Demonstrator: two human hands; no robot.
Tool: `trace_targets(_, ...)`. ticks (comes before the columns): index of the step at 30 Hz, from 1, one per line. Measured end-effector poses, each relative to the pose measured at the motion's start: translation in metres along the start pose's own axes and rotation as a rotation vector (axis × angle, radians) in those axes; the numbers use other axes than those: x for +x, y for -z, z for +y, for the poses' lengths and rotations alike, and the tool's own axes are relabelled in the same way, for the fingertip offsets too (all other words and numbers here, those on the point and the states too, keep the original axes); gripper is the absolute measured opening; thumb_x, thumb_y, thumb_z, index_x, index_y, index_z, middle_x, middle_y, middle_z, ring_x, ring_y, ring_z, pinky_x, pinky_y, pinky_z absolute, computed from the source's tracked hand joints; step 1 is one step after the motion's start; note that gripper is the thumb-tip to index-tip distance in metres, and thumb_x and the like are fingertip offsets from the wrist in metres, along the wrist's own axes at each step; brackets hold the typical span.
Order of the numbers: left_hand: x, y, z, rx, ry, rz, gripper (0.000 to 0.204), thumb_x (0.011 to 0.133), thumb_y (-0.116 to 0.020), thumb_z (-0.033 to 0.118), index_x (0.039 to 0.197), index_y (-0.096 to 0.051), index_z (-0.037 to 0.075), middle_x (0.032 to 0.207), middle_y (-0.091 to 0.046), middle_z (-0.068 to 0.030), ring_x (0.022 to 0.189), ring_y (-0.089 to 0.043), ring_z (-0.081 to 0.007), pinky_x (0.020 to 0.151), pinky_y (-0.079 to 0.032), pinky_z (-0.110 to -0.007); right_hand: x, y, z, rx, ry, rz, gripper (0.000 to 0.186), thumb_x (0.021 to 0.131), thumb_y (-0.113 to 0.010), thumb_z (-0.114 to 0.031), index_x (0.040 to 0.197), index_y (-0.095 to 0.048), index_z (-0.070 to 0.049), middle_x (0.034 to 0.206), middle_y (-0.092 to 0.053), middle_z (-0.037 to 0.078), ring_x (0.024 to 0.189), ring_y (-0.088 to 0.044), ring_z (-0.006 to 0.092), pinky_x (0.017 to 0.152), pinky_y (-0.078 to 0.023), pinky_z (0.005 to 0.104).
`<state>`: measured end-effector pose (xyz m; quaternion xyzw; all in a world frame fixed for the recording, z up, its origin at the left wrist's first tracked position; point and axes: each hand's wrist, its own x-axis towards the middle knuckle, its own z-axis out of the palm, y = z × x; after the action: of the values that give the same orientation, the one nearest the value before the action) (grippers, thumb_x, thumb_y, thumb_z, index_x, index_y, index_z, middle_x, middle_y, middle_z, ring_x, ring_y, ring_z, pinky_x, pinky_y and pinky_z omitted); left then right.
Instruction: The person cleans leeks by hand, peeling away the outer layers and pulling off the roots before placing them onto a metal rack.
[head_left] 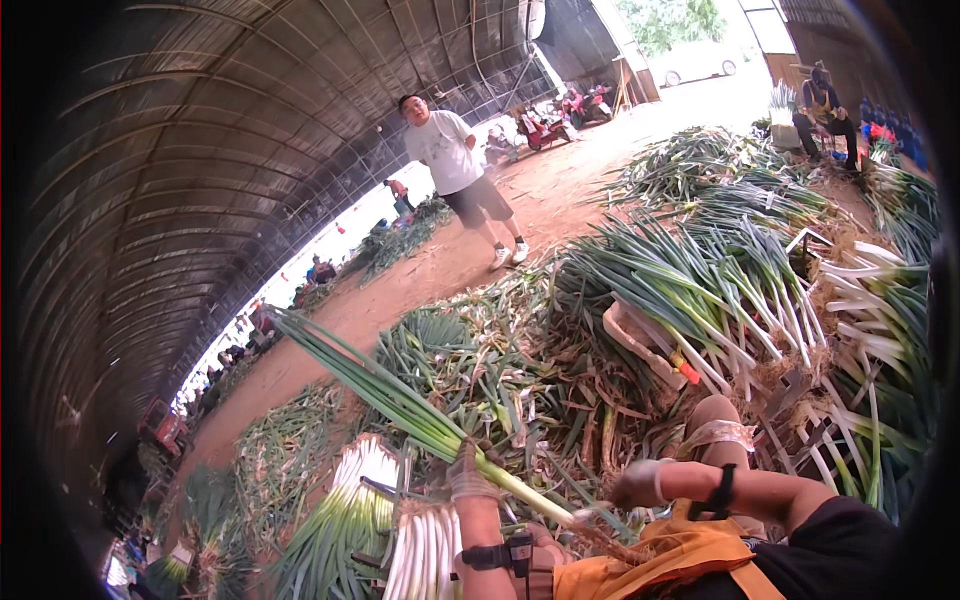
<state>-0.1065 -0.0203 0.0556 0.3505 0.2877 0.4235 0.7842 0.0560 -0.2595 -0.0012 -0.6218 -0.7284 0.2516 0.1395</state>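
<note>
A pale-gloved left hand (470, 478) wraps one long, smooth green-and-white leek (425, 422), slanting over crinkled leaf litter (500, 372), stringy brown roots (604, 542) by the rumpled orange cloth apron (685, 545); the dark-gloved, rounded right hand (638, 485) is near them, its grip unclear to me.

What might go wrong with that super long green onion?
The green onion might tip or slip, since its long leaves stick out well past the left grip. The standing person could perhaps slip too, if they stepped onto the loose leaves piled nearby.
</note>
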Motion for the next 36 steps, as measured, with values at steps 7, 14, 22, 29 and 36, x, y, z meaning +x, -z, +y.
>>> trace_targets(7, -0.02, -0.015, 0.006, -0.016, 0.006, 0.096, 0.015, 0.085, -0.055, 0.026, 0.09, -0.05, 0.013, 0.063, -0.053, -0.0047, 0.043, -0.047, -0.0157, 0.039, -0.042, -0.031, -0.023, -0.037, 0.044, -0.215, -0.382, -0.274, 0.026, 0.077, -0.054, -0.021, 0.098, -0.062, -0.007, 0.094, -0.063, 0.013, 0.084, -0.06, 0.029, 0.07, -0.047, 0.037)
trace_targets(14, -0.018, -0.02, -0.006, -0.026, -0.07, 0.015, 0.023, 0.078, -0.064, 0.023, 0.089, -0.052, 0.006, 0.066, -0.054, -0.0069, 0.048, -0.05, -0.0163, 0.044, -0.044, -0.03, 0.026, -0.03, -0.02, 0.365, 0.196, 0.167, 0.04, 0.074, -0.065, -0.032, 0.107, -0.057, -0.011, 0.093, -0.062, 0.013, 0.074, -0.058, 0.0221, 0.068, -0.045, 0.0339)
trace_targets(22, -0.032, -0.001, 0.009, -0.005, -0.11, 0.141, 0.016, 0.082, -0.059, 0.025, 0.088, -0.054, 0.01, 0.064, -0.055, -0.0059, 0.043, -0.048, -0.0164, 0.039, -0.042, -0.029, 0.01, -0.037, -0.023, 0.066, 0.099, -0.145, 0.027, 0.081, -0.053, -0.034, 0.088, -0.063, -0.009, 0.078, -0.061, 0.015, 0.069, -0.058, 0.0288, 0.063, -0.044, 0.0351)
trace_targets(29, -0.037, 0.007, 0.01, -0.067, -0.092, 0.141, 0.014, 0.083, -0.059, 0.021, 0.092, -0.057, 0.011, 0.066, -0.055, -0.0056, 0.046, -0.049, -0.0159, 0.041, -0.042, -0.028, 0.005, -0.04, 0.019, 0.041, -0.081, -0.133, 0.026, 0.077, -0.058, -0.02, 0.1, -0.061, -0.008, 0.09, -0.063, 0.014, 0.082, -0.061, 0.0243, 0.065, -0.048, 0.0331)
trace_targets(36, -0.06, -0.03, 0.01, 0.052, -0.054, 0.054, 0.016, 0.086, -0.051, 0.021, 0.097, -0.055, 0.008, 0.072, -0.055, -0.0044, 0.054, -0.05, -0.0151, 0.047, -0.043, -0.028, 0.053, -0.04, -0.029, 0.523, 0.243, 0.126, 0.042, 0.073, -0.069, -0.014, 0.11, -0.052, -0.003, 0.087, -0.061, 0.006, 0.073, -0.051, 0.009, 0.064, -0.046, 0.0262)
